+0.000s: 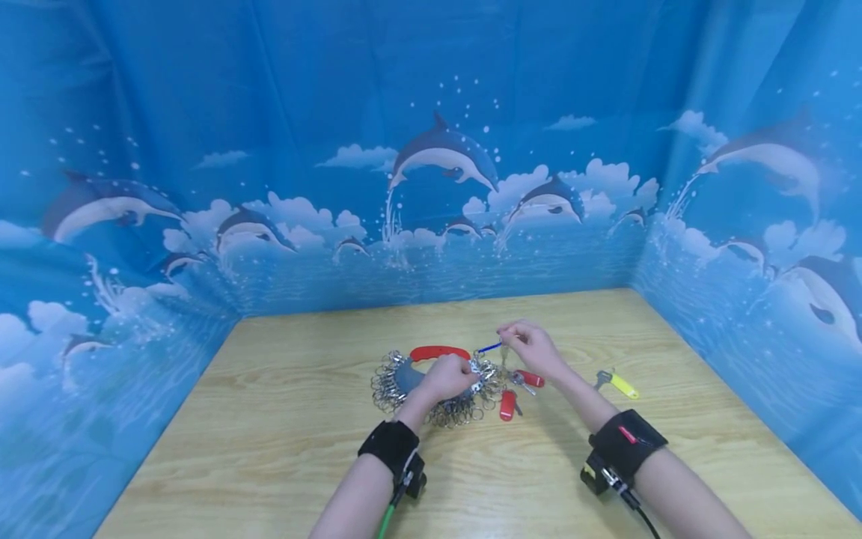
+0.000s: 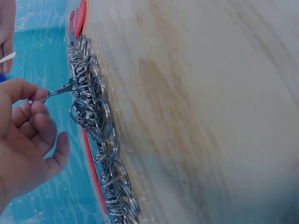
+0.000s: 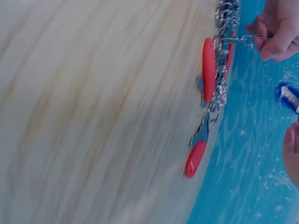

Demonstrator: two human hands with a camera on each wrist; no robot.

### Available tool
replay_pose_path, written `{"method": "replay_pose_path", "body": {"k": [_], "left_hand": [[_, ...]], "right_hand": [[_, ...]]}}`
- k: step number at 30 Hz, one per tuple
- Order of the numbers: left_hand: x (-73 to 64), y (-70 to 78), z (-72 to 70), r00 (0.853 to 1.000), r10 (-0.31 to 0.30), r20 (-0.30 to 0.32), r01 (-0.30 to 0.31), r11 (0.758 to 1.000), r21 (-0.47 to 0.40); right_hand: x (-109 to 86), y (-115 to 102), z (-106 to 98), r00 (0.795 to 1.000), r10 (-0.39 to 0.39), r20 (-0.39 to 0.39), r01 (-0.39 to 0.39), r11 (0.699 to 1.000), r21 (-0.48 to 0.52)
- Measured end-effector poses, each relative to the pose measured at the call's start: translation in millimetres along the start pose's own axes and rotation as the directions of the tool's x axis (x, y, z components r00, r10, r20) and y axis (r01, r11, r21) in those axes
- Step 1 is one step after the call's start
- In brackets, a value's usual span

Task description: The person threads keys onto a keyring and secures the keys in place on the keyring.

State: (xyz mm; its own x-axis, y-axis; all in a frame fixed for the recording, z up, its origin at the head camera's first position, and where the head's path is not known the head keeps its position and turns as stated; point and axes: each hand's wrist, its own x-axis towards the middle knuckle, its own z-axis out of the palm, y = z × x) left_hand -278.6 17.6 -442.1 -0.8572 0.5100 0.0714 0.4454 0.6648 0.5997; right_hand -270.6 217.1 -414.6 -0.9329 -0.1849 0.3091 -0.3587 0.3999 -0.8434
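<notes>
A metal key holder with a red handle (image 1: pixel 439 352) and a grey plate (image 1: pixel 407 376) lies on the table, with many key rings and clips (image 2: pixel 105 123) around its edge. My left hand (image 1: pixel 450 376) is over its right side. In the left wrist view its thumb and forefinger pinch a ring (image 2: pixel 38 100) whose metal clip (image 2: pixel 60 89) stretches to the holder. My right hand (image 1: pixel 530 348) holds a key with a blue tag (image 1: pixel 489 347) just above and right of the holder. Its fingers are partly out of frame in the right wrist view, where the blue tag (image 3: pixel 287 94) shows.
Two red-tagged keys lie right of the holder: one red tag (image 1: pixel 531 379) farther back, another red tag (image 1: pixel 507 406) nearer. A key with a yellow tag (image 1: pixel 623 385) lies farther right. A dolphin-print curtain (image 1: pixel 303 269) borders the wooden table (image 1: pixel 269 449).
</notes>
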Motion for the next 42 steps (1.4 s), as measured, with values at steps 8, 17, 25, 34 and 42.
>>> {"method": "replay_pose_path", "body": {"k": [8, 17, 25, 34, 42], "left_hand": [[-3.0, 0.4, -0.8, 0.997, -0.041, 0.069, 0.043, 0.999, -0.031], [-1.1, -0.3, 0.3, 0.999, -0.044, 0.003, 0.044, 0.999, 0.01], [-3.3, 5.3, -1.0, 0.994, -0.11, 0.004, 0.109, 0.991, 0.075], [-4.9, 7.7, -0.8, 0.993, -0.115, 0.016, 0.113, 0.991, 0.075], [-3.7, 11.1, -0.8, 0.99, -0.14, -0.019, 0.141, 0.985, 0.103]], "right_hand": [[-1.5, -6.8, 6.8, 0.989, 0.146, 0.027, -0.145, 0.908, 0.394], [-10.0, -1.5, 20.0, 0.935, 0.299, 0.189, -0.305, 0.952, 0.001], [-12.9, 1.9, 26.0, 0.93, 0.282, 0.234, -0.268, 0.959, -0.091], [-15.2, 3.1, 27.6, 0.936, 0.273, 0.224, -0.255, 0.961, -0.107], [-15.8, 3.2, 27.4, 0.946, 0.247, 0.211, -0.232, 0.968, -0.093]]}}
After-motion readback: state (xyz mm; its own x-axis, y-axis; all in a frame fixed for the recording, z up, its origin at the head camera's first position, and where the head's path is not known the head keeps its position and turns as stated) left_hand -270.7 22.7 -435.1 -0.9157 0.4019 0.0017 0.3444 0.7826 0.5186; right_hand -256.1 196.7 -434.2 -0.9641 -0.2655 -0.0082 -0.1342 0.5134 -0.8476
